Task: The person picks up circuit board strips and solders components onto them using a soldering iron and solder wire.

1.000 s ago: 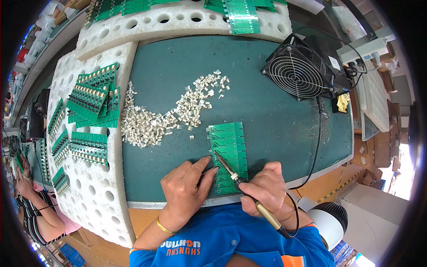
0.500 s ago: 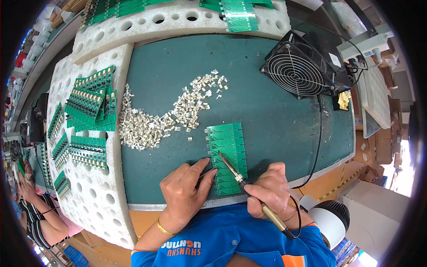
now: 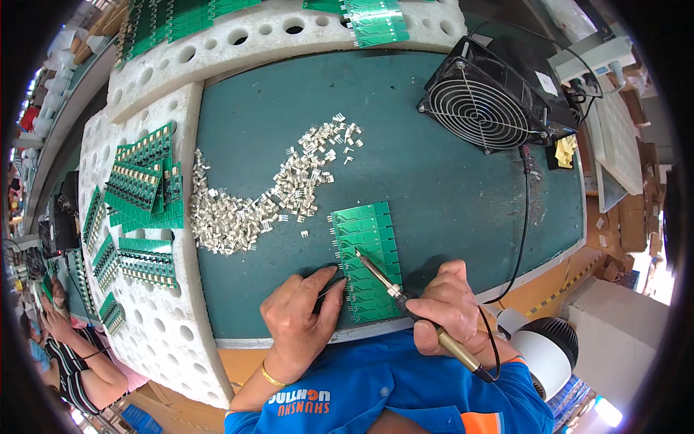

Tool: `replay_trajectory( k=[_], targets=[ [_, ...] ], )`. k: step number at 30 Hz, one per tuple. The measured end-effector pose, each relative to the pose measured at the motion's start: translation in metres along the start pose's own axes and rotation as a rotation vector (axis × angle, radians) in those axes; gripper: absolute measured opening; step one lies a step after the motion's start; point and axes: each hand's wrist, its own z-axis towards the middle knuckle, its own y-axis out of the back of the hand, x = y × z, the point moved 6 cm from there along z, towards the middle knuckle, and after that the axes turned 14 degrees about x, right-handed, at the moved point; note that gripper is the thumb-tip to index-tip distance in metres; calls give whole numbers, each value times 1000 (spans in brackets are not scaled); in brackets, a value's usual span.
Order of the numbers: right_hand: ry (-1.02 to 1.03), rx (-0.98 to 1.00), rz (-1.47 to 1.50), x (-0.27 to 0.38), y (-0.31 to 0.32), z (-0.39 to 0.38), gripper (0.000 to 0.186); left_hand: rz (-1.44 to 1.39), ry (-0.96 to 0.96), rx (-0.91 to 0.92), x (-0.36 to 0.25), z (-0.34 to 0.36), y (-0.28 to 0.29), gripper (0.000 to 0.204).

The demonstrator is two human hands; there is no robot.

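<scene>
My right hand [image 3: 450,307] is wrapped around the handle of a soldering iron [image 3: 455,347]. The iron's metal tip is at a green circuit board panel [image 3: 367,286], left of its middle, though contact is hard to make out. Along the panel's left edge stands a row of small pin connectors. My left hand [image 3: 300,311] is closed beside that edge, thumb and forefinger around a thin solder wire [image 3: 331,286]. Its fingertips are close to the connectors. Farther up the green mat lies a heap of small white connectors [image 3: 231,220].
A black fan [image 3: 481,108] with a wire grille stands at the far right, its cable running down the mat. White foam slabs [image 3: 155,318] at the left and back carry more circuit boards [image 3: 144,264]. Another person [image 3: 79,362] sits at far left. A white rounded appliance [image 3: 538,358] is by my right elbow.
The whole view has shifted and turned slightly. Both hands keep nearly the same pose, and the iron's tip remains at about the same place on the panel.
</scene>
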Motion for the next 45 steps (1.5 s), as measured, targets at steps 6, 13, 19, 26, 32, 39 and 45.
replay_trajectory(
  k=[6,13,19,26,32,39,45],
  targets=[
    [14,-45,21,-2,0,0,22,-3,-2,-23,0,0,0,20],
    [10,-45,30,-3,-1,2,21,-44,24,-18,2,0,1,16],
    [22,-61,34,-2,0,1,21,-175,62,-2,4,-5,6,20],
    [44,-119,17,1,-3,-3,19,-381,-11,-68,13,-15,13,8],
    [57,-116,0,5,-5,-5,17,-262,9,-54,6,-17,9,10],
    [60,-121,-6,7,-4,-3,14,-163,-19,-106,-1,-14,10,10],
    [61,-121,-11,7,-5,0,14,-144,-10,-87,-2,-10,9,10]
  ],
)
